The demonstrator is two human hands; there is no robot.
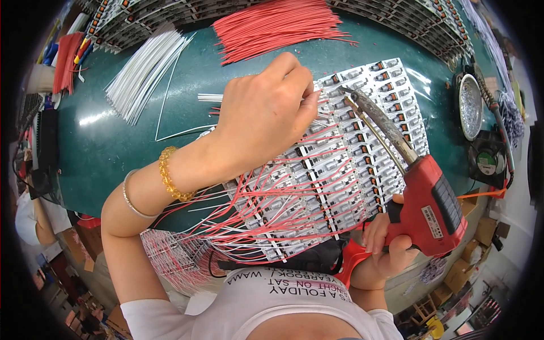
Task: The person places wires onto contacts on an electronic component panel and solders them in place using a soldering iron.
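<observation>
Soldering leads | left hand (263,113) pinches a thin white wire (211,97) over the circuit-board panel (351,170) on the green bench | right hand (391,241) grips the red soldering gun (422,195) | I'd steady the wire at its pad before touching the tip.

Our left hand (266,116) hides the wire end it pinches and the boards (340,170) beneath it. The solder gun (428,207) tip is too small to judge contact. The table's (113,147) near edge is covered.

Dark green worktable (113,147), cardboard boxes (470,266) on floor.
</observation>
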